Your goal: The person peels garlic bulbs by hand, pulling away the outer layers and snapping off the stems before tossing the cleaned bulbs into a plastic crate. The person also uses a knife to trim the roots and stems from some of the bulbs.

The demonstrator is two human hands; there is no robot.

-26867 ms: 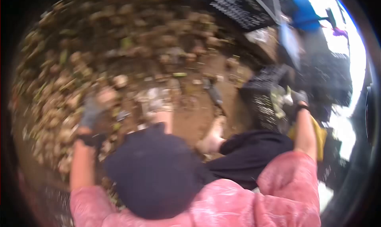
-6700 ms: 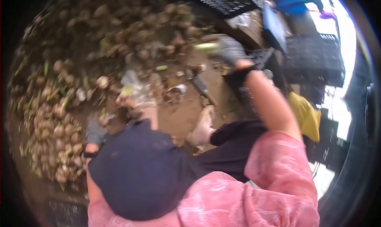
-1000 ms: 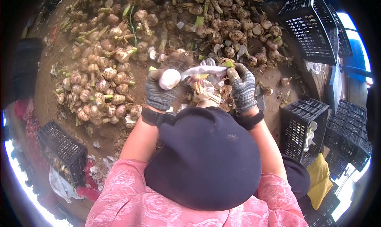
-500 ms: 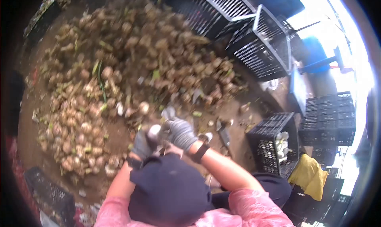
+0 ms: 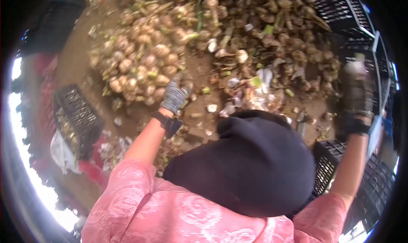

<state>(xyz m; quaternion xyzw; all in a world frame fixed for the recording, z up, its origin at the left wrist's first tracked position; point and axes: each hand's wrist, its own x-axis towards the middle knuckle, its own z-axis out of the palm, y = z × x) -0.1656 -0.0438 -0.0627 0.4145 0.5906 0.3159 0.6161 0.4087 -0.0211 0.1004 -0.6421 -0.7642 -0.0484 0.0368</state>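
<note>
My left hand [image 5: 176,94], in a grey knit glove, reaches to the near edge of a pile of garlic bulbs [image 5: 148,58]. Its thumb and fingers are apart, right at a brownish bulb. Far out to the right, my right hand [image 5: 358,94] is smeared by motion. A pale garlic bulb [image 5: 356,68] shows at its fingertips, over the black crates. Between the hands, white and purplish garlic skins [image 5: 255,94] lie on the brown ground, with a few loose white pieces beside them.
A larger heap of garlic with dry stalks [image 5: 280,35] spreads across the back. Black slatted crates [image 5: 329,158] line the right side. At left stand another black crate [image 5: 76,109] and a white bag [image 5: 63,151]. A dark cap [image 5: 250,166] covers the lower middle.
My hands have parted. The right one has swung far right with the pale bulb, and the left has gone to the garlic pile. The view has shifted left.
</note>
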